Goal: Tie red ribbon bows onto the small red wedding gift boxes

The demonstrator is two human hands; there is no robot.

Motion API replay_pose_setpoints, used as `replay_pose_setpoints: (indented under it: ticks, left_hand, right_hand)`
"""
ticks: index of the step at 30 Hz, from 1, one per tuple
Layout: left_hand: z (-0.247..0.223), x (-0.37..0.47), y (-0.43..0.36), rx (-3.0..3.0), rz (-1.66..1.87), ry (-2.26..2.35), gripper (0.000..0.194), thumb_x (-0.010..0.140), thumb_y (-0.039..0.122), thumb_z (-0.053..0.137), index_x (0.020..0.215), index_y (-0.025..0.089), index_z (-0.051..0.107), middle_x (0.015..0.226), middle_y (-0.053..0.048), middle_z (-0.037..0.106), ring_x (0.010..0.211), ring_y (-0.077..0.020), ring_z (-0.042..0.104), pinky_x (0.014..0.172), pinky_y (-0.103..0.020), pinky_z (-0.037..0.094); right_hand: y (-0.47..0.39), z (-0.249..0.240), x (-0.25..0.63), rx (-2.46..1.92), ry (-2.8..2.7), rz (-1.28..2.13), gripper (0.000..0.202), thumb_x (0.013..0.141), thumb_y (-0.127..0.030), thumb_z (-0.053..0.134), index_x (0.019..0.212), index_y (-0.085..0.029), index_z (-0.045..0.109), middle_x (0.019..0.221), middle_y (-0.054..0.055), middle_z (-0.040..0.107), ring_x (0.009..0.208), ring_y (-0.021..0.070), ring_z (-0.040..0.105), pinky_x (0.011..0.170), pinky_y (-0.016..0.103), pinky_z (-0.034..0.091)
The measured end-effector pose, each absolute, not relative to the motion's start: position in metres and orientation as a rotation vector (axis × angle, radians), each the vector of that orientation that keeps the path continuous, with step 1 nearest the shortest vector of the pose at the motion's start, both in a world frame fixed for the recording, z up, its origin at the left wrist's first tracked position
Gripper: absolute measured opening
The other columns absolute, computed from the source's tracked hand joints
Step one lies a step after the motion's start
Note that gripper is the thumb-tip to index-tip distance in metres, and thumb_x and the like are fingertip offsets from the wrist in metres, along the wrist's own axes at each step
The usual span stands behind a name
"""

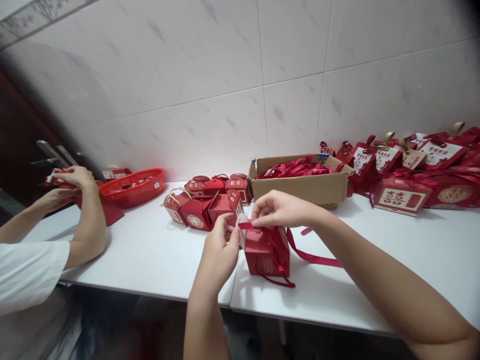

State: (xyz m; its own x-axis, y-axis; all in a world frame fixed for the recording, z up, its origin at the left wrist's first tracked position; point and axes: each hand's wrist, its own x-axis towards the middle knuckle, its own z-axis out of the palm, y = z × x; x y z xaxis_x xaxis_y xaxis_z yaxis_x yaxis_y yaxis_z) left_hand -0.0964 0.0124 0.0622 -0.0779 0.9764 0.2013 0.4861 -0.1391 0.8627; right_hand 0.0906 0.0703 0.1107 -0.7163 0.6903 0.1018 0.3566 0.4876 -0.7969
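Front box: red gift box on the desk, below both hands; small print too blurred to read.
Right hand: pinching a red ribbon.
Left hand: fingers closed on a white tag.
Lettering: 囍 on the right-hand box; 歡喜 on a box behind.
Behind: cardboard carton of ribbons.
Far left: red basin, co-worker's hands.
Blocked: the fingers partly cover the tag.

Soft, diffuse light. White tabletop bright; faint shadow below red gift box. Marble-patterned wall tiles greyish. Dark door dim, floor murky. Wide-angle stretching towards edges, co-worker's sleeve soft; upper right corner darkened.
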Motion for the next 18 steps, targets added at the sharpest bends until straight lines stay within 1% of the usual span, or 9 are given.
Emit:
replay_pose_setpoints:
  ticks: [2, 4, 8, 13, 16, 18]
  left_hand:
    - [0.063, -0.096, 0.012, 1.658, 1.16, 1.585, 0.036, 0.086, 0.041, 0.048, 0.115, 0.019, 0.051, 0.091, -0.007, 0.066, 0.079, -0.0204, 0.063, 0.069, -0.034, 0.05]
    - [0.063, -0.096, 0.012, 1.67, 1.161, 1.576, 0.034, 0.086, 0.041, 0.048, 0.112, 0.019, 0.054, 0.095, -0.008, 0.066, 0.081, -0.0209, 0.064, 0.07, -0.034, 0.05]
    - [0.063, -0.096, 0.012, 1.69, 1.178, 1.544, 0.032, 0.085, 0.039, 0.05, 0.109, 0.019, 0.058, 0.098, -0.008, 0.068, 0.082, -0.0209, 0.065, 0.071, -0.033, 0.05]
    - [0.068, -0.093, 0.01, 1.705, 1.186, 1.572, 0.031, 0.081, 0.036, 0.055, 0.105, 0.018, 0.064, 0.097, -0.007, 0.07, 0.087, -0.0223, 0.064, 0.074, -0.032, 0.05]
    - [0.068, -0.091, 0.01, 1.67, 1.147, 1.542, 0.033, 0.084, 0.042, 0.051, 0.104, 0.019, 0.063, 0.093, -0.007, 0.069, 0.082, -0.0212, 0.064, 0.069, -0.031, 0.051]
    - [0.066, -0.09, 0.013, 1.644, 1.131, 1.507, 0.035, 0.087, 0.047, 0.044, 0.097, 0.019, 0.063, 0.087, -0.005, 0.066, 0.075, -0.019, 0.063, 0.064, -0.029, 0.05]
  right_hand:
    - [0.071, 0.11, 0.091, -0.92, -2.309, 1.112, 0.016, 0.077, -0.033, 0.061, 0.081, -0.018, 0.065, 0.073, 0.0, 0.066, 0.055, 0.0082, 0.049, 0.05, 0.021, 0.036]
    - [0.072, 0.11, 0.09, -0.949, -2.294, 1.127, 0.017, 0.077, -0.034, 0.062, 0.081, -0.017, 0.065, 0.073, 0.001, 0.066, 0.055, 0.0082, 0.048, 0.05, 0.021, 0.036]
    - [0.074, 0.107, 0.087, -0.935, -2.26, 1.145, 0.016, 0.077, -0.032, 0.062, 0.081, -0.016, 0.065, 0.074, 0.002, 0.065, 0.059, 0.0093, 0.053, 0.052, 0.021, 0.037]
    - [0.077, 0.101, 0.084, -0.853, -2.252, 1.119, 0.013, 0.078, -0.029, 0.062, 0.082, -0.017, 0.064, 0.077, 0.002, 0.066, 0.067, 0.0109, 0.057, 0.058, 0.021, 0.041]
    - [0.079, 0.098, 0.084, -0.843, -2.282, 1.091, 0.014, 0.079, -0.029, 0.062, 0.085, -0.017, 0.065, 0.081, 0.002, 0.067, 0.072, 0.0126, 0.06, 0.063, 0.023, 0.044]
    - [0.08, 0.097, 0.084, -0.838, -2.299, 1.064, 0.013, 0.079, -0.029, 0.061, 0.085, -0.017, 0.066, 0.082, 0.003, 0.068, 0.074, 0.0136, 0.061, 0.065, 0.024, 0.045]
